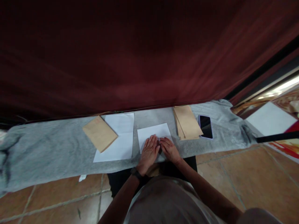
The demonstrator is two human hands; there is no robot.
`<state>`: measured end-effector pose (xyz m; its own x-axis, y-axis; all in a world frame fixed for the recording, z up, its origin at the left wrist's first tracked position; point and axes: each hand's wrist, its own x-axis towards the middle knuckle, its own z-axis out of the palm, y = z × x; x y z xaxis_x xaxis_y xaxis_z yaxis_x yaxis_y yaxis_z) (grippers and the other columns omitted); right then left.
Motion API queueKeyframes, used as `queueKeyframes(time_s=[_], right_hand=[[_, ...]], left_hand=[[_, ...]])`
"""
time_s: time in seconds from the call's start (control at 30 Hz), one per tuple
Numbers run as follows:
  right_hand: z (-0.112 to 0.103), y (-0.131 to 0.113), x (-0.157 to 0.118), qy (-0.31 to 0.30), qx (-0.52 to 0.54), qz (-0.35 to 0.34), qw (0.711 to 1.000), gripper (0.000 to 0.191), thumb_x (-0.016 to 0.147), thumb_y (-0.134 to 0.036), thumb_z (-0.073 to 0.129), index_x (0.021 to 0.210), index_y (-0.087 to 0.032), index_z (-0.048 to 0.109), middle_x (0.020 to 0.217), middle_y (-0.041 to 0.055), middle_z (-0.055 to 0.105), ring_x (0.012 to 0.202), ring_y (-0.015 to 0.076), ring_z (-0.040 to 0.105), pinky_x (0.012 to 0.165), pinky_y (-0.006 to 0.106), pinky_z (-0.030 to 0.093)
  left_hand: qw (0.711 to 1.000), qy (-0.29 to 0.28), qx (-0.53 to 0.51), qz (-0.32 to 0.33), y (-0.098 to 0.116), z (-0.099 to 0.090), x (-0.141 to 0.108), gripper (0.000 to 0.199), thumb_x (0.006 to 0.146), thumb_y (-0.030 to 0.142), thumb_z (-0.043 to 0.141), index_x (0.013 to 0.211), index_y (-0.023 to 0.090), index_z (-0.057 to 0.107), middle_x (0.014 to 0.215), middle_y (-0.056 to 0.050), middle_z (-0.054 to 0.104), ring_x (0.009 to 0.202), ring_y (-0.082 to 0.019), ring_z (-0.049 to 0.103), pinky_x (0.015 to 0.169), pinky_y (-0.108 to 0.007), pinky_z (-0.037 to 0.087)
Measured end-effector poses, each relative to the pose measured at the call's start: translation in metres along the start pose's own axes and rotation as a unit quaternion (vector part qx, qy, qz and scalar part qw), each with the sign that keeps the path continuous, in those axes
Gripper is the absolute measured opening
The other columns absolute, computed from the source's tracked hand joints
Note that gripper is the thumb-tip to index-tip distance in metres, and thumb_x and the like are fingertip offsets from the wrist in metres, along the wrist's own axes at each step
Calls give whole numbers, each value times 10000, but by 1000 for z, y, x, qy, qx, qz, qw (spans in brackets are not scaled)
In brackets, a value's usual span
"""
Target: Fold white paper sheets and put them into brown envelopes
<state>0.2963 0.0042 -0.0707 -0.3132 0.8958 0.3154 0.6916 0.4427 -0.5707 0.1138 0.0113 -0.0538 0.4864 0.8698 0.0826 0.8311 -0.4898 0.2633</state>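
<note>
A white sheet of paper (153,130) lies on the grey cloth in front of me, apparently folded. My left hand (150,150) rests flat on it with the fingers stretched out. Beside it, my right hand (169,149) touches the same paper, its fingers bent and close together; whether they pinch anything is too small to tell. Left of my hands, a brown envelope (100,133) overlaps a creased white sheet (122,144). Several brown envelopes (187,121) are stacked to the right.
A phone (206,127) touches or nearly touches the envelope stack's right side. Grey cloth (53,146) covers the long narrow surface. Behind it hangs a dark red curtain (130,62). At the far right stands a white panel (271,119). Tiled floor (247,174) shows below.
</note>
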Motion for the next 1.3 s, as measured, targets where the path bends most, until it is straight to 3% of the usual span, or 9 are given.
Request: queueKeyframes(time_s=[0.17, 0.37, 0.73, 0.83, 1.0, 1.17, 1.3], right_hand=[[-4, -6, 14, -39, -27, -5, 999, 365, 1005, -196, 456, 1298, -208, 674, 1348, 100, 668, 1278, 220, 591, 1158, 459, 435], [3, -8, 43, -119, -71, -41, 990, 402, 1040, -256, 423, 1395, -181, 597, 1492, 85, 562, 1410, 196, 479, 1231, 449, 310], [10, 13, 85, -77, -146, 9, 986, 431, 1050, -249, 409, 1450, -156, 538, 1560, 91, 479, 1437, 235, 440, 1229, 455, 282], [6, 15, 80, -57, -165, 38, 984, 449, 1045, -266, 425, 1468, -148, 515, 1582, 115, 443, 1454, 260, 412, 1222, 490, 280], [-1, 15, 47, -55, -193, 42, 979, 483, 1055, -318, 400, 1511, -173, 463, 1614, 109, 389, 1492, 277, 352, 1224, 526, 250], [-1, 12, 30, -52, -212, 59, 974, 483, 1054, -358, 407, 1507, -207, 477, 1613, 90, 390, 1495, 284, 350, 1224, 517, 242], [0, 10, 32, -47, -213, 62, 974, 486, 1042, -330, 433, 1511, -211, 474, 1621, 81, 375, 1495, 282, 351, 1225, 507, 240]], left_hand=[[999, -16, -1, 35, 8, -3, -31, 535, 1061, 369, 310, 1531, 135, 416, 1587, -105, 440, 1522, -219, 311, 1265, -471, 269], [999, -21, 4, 32, 9, 0, -37, 503, 1058, 383, 325, 1442, 136, 534, 1504, -111, 546, 1478, -234, 400, 1258, -478, 284], [999, -20, 1, 42, 8, -2, -36, 518, 1060, 388, 341, 1518, 169, 445, 1592, -66, 438, 1507, -220, 345, 1264, -459, 270], [999, -19, -6, 44, 8, -5, -35, 505, 1062, 387, 342, 1510, 185, 456, 1580, -64, 457, 1498, -220, 363, 1256, -460, 285], [1000, 0, -16, 3, 17, -7, -26, 503, 1074, 375, 294, 1511, 174, 445, 1545, -78, 506, 1466, -210, 415, 1235, -447, 331], [999, 8, 18, -43, 25, 0, -1, 548, 1065, 361, 285, 1522, 89, 414, 1601, -139, 411, 1517, -248, 322, 1251, -468, 292], [997, 13, 32, -67, 15, 4, 23, 555, 1058, 334, 267, 1544, 90, 378, 1616, -136, 382, 1538, -247, 269, 1257, -477, 264]])
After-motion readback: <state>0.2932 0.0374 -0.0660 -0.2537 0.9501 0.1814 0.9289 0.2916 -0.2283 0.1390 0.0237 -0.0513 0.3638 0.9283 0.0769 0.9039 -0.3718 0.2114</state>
